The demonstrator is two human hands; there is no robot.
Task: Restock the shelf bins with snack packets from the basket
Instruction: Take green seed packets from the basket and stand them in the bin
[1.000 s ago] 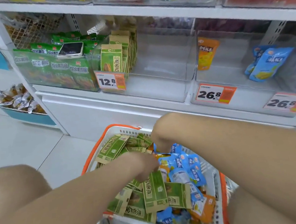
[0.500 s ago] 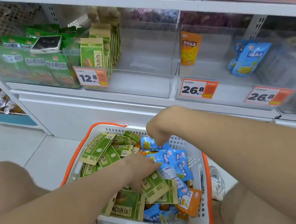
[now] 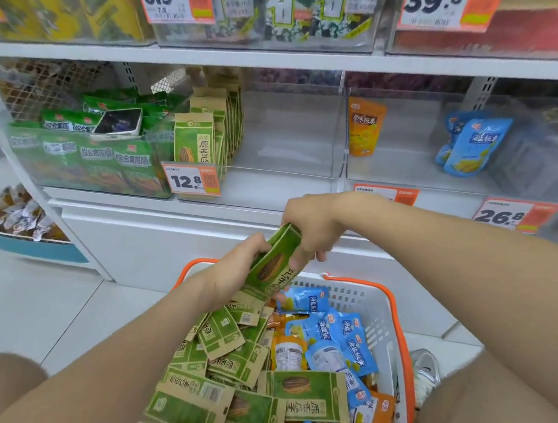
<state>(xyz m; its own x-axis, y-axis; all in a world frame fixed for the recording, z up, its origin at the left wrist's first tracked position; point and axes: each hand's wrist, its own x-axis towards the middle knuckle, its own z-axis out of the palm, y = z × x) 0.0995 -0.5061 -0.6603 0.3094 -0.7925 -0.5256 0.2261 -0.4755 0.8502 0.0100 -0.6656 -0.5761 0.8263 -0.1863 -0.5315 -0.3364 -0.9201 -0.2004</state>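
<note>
A: Where is the green sunflower-seed packet (image 3: pixel 273 267) held?

B: Just above the far end of the basket (image 3: pixel 380 307). Gripped by both hands: left hand (image 3: pixel 238 267) curled around its near-left edge, right hand (image 3: pixel 310 232) clamped over its far-right end, thumb on the face.

A: Long axis?

B: Tilted, running from low and near the left hand up and away towards the right hand.

A: Target?

B: Judged to be the clear bin (image 3: pixel 284 142) with matching upright green packets (image 3: pixel 204 140), tagged 12.8 (image 3: pixel 191 179). It lies up and ahead of both hands, slightly left. The left hand is marginally nearer, though the right hand is higher.

A: Risk?

B: The packet must be stood upright to match the row.
</note>
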